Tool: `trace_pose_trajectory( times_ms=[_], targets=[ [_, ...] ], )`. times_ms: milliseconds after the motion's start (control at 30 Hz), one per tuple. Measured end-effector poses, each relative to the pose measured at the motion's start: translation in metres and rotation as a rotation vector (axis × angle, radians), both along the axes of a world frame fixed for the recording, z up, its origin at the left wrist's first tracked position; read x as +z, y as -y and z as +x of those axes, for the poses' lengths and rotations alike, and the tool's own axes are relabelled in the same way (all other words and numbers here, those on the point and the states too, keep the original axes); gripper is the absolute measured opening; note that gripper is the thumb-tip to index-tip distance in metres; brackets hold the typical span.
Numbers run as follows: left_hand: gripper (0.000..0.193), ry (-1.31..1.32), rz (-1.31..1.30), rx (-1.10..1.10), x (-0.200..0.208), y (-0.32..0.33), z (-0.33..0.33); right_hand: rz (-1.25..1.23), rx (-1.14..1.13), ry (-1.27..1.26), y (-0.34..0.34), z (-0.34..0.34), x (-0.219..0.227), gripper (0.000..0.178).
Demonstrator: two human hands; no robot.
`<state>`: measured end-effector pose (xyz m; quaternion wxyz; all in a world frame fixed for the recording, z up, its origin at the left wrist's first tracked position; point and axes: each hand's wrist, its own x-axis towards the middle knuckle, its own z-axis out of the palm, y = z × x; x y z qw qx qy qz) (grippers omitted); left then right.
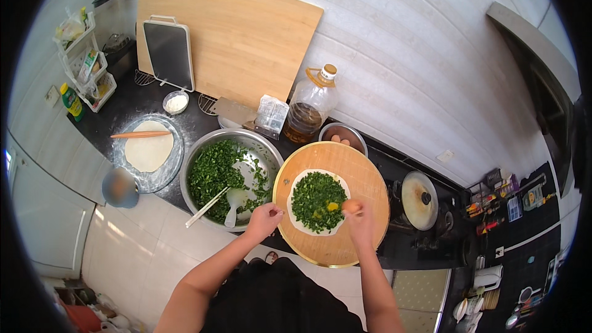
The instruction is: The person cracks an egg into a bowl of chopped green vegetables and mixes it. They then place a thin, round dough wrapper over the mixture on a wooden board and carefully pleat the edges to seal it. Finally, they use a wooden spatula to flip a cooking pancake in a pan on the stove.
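On a round wooden board point(370, 179) lies a flat round of dough point(300, 224) spread with chopped greens point(311, 194). A yellow egg yolk point(333, 206) sits on the greens, with a fainter yellow patch beside it. My right hand point(361, 225) grips a brown egg point(353, 206) at the dough's right edge; whether its shell is whole is not clear. My left hand point(264, 221) is closed in a pinch at the board's left rim; anything between its fingertips is too small to tell. Left of the board, a steel bowl point(271, 155) holds chopped greens, chopsticks point(206, 206) and a white spatula point(234, 206).
A rolling pin point(140, 135) lies across rolled dough point(148, 155) on a floured round surface. Behind are a flour bowl point(176, 102), an oil jug point(308, 111) and a bowl of eggs point(341, 140). A lidded pan point(419, 200) stands right. A blurred grey-blue shape point(123, 197) is left.
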<state>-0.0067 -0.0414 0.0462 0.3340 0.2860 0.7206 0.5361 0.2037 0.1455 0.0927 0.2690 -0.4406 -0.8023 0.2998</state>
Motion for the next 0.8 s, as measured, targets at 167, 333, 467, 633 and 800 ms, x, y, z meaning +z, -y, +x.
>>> trace_pose_trajectory(
  times_ms=[167,333,467,633,800],
  targets=[
    [0.012,-0.037,0.024,-0.007,-0.002,0.004,-0.003,-0.051,-0.049,-0.064,-0.003,0.005,-0.001,0.046],
    [0.013,-0.08,-0.004,0.018,-0.003,0.007,-0.004,0.209,-0.063,-0.287,0.011,-0.01,0.032,0.046],
    [0.014,-0.092,0.063,-0.007,0.001,0.006,-0.002,-0.237,0.01,0.063,0.0,-0.002,-0.025,0.047],
    [0.016,-0.112,0.093,0.034,0.005,0.015,-0.005,0.059,-0.001,-0.179,0.008,-0.013,0.035,0.048],
    [0.014,-0.12,0.059,-0.003,0.013,0.016,-0.002,0.088,0.082,-0.039,0.0,-0.016,0.017,0.048]
  ],
)
